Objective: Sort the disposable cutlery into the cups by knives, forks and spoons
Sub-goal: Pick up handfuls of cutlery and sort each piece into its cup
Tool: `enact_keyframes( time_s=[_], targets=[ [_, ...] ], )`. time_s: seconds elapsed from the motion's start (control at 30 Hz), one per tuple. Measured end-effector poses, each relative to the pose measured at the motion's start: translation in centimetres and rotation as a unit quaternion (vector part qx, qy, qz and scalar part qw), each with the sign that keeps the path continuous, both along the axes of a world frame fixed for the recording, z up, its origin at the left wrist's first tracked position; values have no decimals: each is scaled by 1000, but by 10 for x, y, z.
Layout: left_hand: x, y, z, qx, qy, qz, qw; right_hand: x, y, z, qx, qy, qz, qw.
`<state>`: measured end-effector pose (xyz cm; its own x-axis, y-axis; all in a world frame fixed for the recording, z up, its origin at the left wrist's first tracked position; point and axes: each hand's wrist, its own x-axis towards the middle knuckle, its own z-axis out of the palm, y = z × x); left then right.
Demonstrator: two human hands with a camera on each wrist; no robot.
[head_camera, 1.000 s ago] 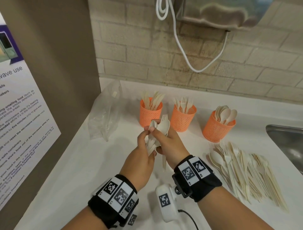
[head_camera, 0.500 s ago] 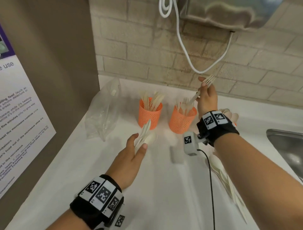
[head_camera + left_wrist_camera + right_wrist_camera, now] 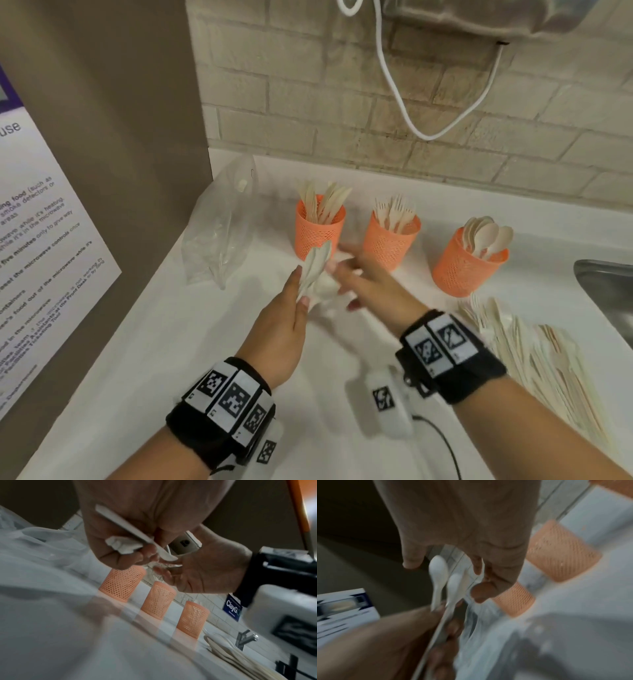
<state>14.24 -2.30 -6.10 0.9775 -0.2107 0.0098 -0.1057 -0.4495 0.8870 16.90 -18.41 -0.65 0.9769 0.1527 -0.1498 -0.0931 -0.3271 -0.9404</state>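
Three orange mesh cups stand in a row at the back: the knife cup (image 3: 320, 226), the fork cup (image 3: 390, 240) and the spoon cup (image 3: 467, 267). My left hand (image 3: 301, 284) grips a bundle of white cutlery (image 3: 317, 265) upright in front of the knife cup. In the right wrist view two spoons (image 3: 438, 572) stick up from that grip. A crumpled white scrap (image 3: 123, 545) also sits in the left palm. My right hand (image 3: 346, 274), blurred, has its fingers spread and empty, and their tips touch the bundle's top (image 3: 167, 557).
A loose pile of unsorted cutlery (image 3: 534, 346) lies at the right, beside a steel sink (image 3: 609, 291). A clear plastic bag (image 3: 219, 236) leans in the left corner against a brown panel with a poster (image 3: 41, 246). A white cable (image 3: 404, 113) hangs down the brick wall.
My right hand held a fork above the fork cup; now it is empty and has come back down to the bundle. My left hand stayed in place with the bundle.
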Motion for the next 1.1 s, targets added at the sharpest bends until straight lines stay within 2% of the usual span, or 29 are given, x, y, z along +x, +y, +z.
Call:
enact_keyframes(
  time_s=[0.07,0.17,0.23,0.3,0.37,0.5,0.57,0.63,0.73,0.87,0.97,1.1],
  targets=[
    [-3,-6,-2,22,-22,-22,999,-13,14,-15,31,28,37,998],
    [-12,-15,1,127,-80,-36,988,-15,20,-27,86,-7,-23,996],
    [-17,-19,7,97,-79,-33,992,-15,20,-29,122,-24,-55,991],
    [-18,-17,10,22,-43,-21,999,-17,15,-29,134,-44,-70,988],
    [-19,-13,14,-14,5,-26,1000,-18,9,-24,141,-55,-77,986],
    [-22,-13,18,3,24,-82,996,-20,2,-20,140,-85,-92,982],
    [-21,-17,17,-5,21,-90,996,-21,0,-21,200,-69,-111,971],
    [-20,-23,18,-14,10,-84,996,-24,-4,-23,261,-19,-115,958],
    [-18,-34,20,-16,-5,-88,996,-36,-14,-25,231,33,-55,971],
    [-16,-55,23,-1,0,-109,994,-37,-48,-17,256,44,-65,963],
    [-18,-71,24,-20,33,-113,993,-31,-81,-1,253,14,-98,962],
    [-27,-72,20,-14,39,-112,993,-12,-144,24,182,-75,-180,964]
  ],
)
